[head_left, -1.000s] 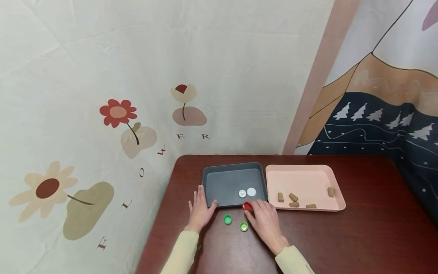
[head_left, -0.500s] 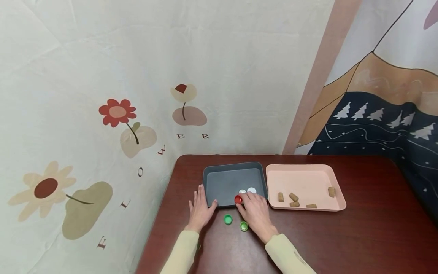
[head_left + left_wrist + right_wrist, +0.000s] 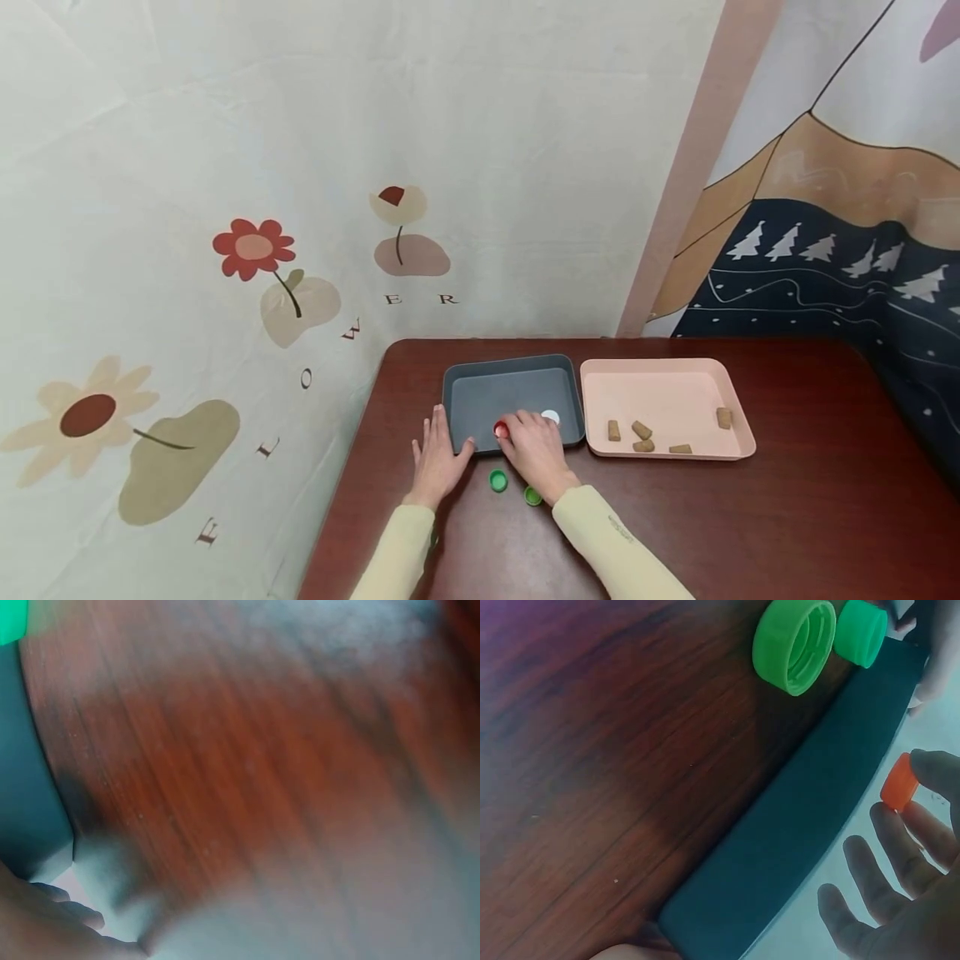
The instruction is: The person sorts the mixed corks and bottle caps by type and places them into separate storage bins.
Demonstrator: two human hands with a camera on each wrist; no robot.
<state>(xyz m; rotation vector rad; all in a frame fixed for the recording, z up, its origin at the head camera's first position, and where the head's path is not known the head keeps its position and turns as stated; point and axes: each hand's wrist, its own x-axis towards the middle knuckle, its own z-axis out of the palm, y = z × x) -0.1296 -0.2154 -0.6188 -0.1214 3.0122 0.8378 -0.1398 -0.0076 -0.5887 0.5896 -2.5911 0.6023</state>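
My right hand (image 3: pixel 534 450) pinches a red bottle cap (image 3: pixel 501 429) between thumb and fingertips, over the near part of the dark grey tray (image 3: pixel 480 367). In the right wrist view the cap (image 3: pixel 900 781) looks orange, held just inside the tray wall. My left hand (image 3: pixel 437 467) rests at the tray's near left corner, fingers extended and thumb at the front rim. A white disc (image 3: pixel 551 416) lies in the tray; a second white piece is hidden behind the right hand. On the table in front are a green cap (image 3: pixel 498 481) and a light green cap (image 3: pixel 532 496), partly covered by the right wrist.
A pink tray (image 3: pixel 660 375) stands right of the grey tray, with several corks (image 3: pixel 641 430) in it. Both trays sit on a dark red-brown wooden table (image 3: pixel 810 500). Behind the table hangs a printed cloth (image 3: pixel 525 167).
My right hand has carried the red cap leftward, from the grey tray's front rim to over its inside, covering one white piece. The left hand has stayed put.
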